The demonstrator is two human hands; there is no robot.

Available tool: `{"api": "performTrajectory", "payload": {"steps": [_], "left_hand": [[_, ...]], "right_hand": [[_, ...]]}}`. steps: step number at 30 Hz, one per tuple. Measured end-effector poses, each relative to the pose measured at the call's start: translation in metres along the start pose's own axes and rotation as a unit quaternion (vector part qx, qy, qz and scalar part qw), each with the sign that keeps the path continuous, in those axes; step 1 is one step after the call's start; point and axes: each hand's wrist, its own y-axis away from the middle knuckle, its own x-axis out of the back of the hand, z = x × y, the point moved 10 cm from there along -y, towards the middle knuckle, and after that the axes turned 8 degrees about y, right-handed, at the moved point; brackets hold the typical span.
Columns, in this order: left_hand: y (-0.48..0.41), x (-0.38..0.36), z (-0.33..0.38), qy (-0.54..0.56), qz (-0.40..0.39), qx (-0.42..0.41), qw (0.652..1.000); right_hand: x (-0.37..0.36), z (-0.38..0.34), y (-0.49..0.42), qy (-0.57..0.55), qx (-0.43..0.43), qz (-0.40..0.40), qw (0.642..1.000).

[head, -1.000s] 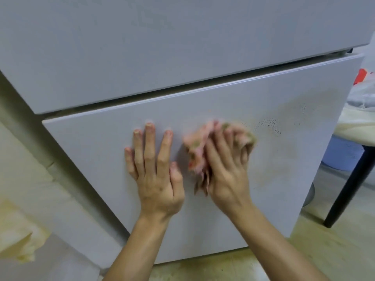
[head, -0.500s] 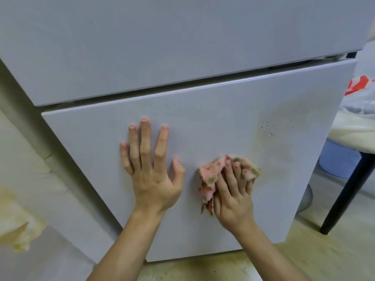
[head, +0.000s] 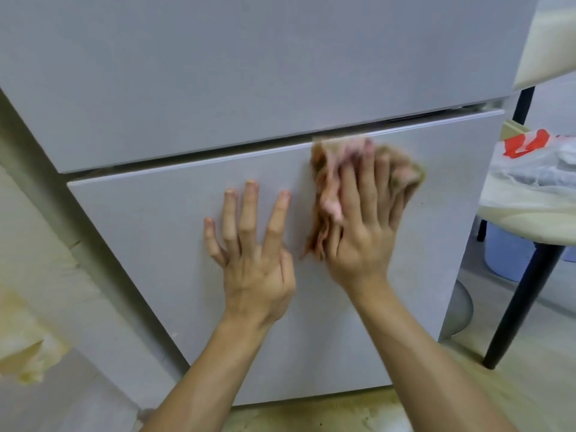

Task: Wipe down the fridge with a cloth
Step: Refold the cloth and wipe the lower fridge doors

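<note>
Under the right hand [head: 361, 241], the cloth [head: 325, 194] lies pressed against the fridge [head: 149, 232].

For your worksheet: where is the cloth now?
Head view: the cloth is under the right hand, on the lower fridge door near its top edge.

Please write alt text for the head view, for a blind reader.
The right hand presses a pink cloth against the upper part of the grey fridge's lower door; the left hand rests flat on the door beside it.
</note>
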Motion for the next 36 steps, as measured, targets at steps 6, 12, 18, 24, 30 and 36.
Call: {"api": "performTrajectory", "payload": {"steps": [6, 12, 18, 24, 30, 36], "left_hand": [[0.002, -0.010, 0.006, -0.001, -0.025, -0.004, 1.000], [0.004, -0.011, 0.018, -0.012, -0.001, 0.023, 1.000], [-0.004, -0.015, 0.032, -0.003, -0.018, -0.007, 1.000], [-0.003, -0.026, 0.044, 0.014, -0.018, -0.007, 1.000], [-0.005, -0.028, 0.050, 0.029, -0.005, -0.005, 1.000], [-0.007, -0.031, 0.054, 0.026, 0.003, 0.004, 1.000]], "right_hand": [[-0.016, 0.022, 0.134, 0.036, 0.041, -0.135, 0.989], [-0.003, 0.033, 0.053, -0.031, -0.122, -0.064, 0.990], [0.018, 0.058, -0.041, -0.027, -0.168, 0.050, 0.984], [0.004, 0.062, 0.078, 0.008, -0.095, -0.036, 0.995], [0.000, 0.075, 0.126, 0.020, -0.061, -0.131, 0.989], [0.033, 0.103, -0.031, -0.040, -0.086, -0.002, 0.995]]}}
